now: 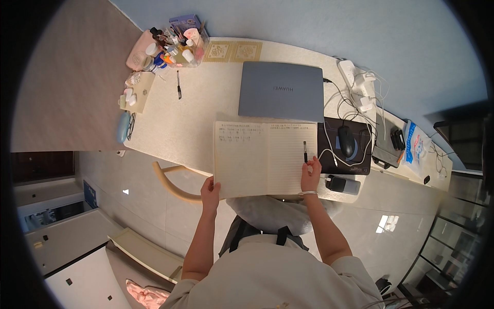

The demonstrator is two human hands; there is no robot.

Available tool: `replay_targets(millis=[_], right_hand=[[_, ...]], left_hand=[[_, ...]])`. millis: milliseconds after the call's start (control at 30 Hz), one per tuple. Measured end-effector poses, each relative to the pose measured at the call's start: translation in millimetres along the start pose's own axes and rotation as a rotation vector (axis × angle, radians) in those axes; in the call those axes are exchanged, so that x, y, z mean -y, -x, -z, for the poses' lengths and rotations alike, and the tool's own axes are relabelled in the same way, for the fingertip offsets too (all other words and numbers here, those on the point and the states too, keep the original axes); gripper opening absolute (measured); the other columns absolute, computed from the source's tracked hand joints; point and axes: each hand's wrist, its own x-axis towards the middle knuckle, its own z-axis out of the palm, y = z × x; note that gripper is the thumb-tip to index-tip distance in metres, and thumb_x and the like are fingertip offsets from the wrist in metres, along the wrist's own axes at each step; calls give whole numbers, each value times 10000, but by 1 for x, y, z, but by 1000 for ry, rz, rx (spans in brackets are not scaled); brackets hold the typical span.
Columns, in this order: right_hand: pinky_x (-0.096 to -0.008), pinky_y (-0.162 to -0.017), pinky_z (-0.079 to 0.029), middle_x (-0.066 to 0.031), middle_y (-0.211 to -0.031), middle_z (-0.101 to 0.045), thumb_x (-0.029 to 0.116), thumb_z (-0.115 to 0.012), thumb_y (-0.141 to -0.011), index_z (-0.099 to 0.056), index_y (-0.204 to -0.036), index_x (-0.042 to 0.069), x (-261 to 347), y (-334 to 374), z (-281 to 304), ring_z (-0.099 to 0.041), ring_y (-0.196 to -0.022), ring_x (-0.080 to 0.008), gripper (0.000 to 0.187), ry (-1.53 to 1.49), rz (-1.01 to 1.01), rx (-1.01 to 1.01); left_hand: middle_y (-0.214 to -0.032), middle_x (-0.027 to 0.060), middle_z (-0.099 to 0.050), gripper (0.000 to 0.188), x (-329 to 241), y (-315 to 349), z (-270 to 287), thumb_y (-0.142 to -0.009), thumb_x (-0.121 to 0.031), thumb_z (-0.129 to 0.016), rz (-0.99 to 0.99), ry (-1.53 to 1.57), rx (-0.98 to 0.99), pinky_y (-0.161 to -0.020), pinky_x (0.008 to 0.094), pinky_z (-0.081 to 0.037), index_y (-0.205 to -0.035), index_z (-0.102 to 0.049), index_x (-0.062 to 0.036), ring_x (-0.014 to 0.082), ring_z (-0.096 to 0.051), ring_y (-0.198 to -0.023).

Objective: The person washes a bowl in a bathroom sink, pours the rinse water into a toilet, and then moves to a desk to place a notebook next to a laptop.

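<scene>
An open notebook (242, 165) lies in front of me at the table's near edge, with a few lines of handwriting at the top of both pages. My left hand (210, 190) is closed on the lower part of its left edge, thumb on top. At the right edge, my right hand (310, 174) grips the notebook with its fingers curled. A black and clear pen (305, 149) rests on the right page, its lower end at my right fingertips; whether they hold it is unclear. Just beyond the notebook sits a closed dark grey laptop (280, 92).
Right of the notebook are a black mouse (346, 141) on a dark mouse pad (329, 134), a black device (343, 184) and tangled cables. A power strip (348, 73) lies behind. Another pen (179, 85) and a clear organizer (190, 57) of bottles stand left. A chair's wooden arm (172, 188) curves nearby.
</scene>
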Motion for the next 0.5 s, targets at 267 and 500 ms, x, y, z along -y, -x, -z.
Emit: replay_targets(millis=[267,500], right_hand=[[-311,-858,-394,-180,-1166,-429,68,-558,-794,-486,-896,3,-40,-17,4,-421,-1105,-266,141,-16,3,-81],[-281,-790,-416,-97,-949,-534,89,-555,-804,-500,-899,-5,-37,-17,9,-507,-870,-154,145,-91,-141,23]], left_hand=[[-829,17,-558,168,-1,-1,3,-798,14,-490,1,-19,-1,-711,221,-407,-959,-538,1,85,-514,-769],[-878,27,-578,173,-23,-7,27,-803,9,-467,0,24,45,-755,227,-401,-960,-533,-15,93,-526,-813]])
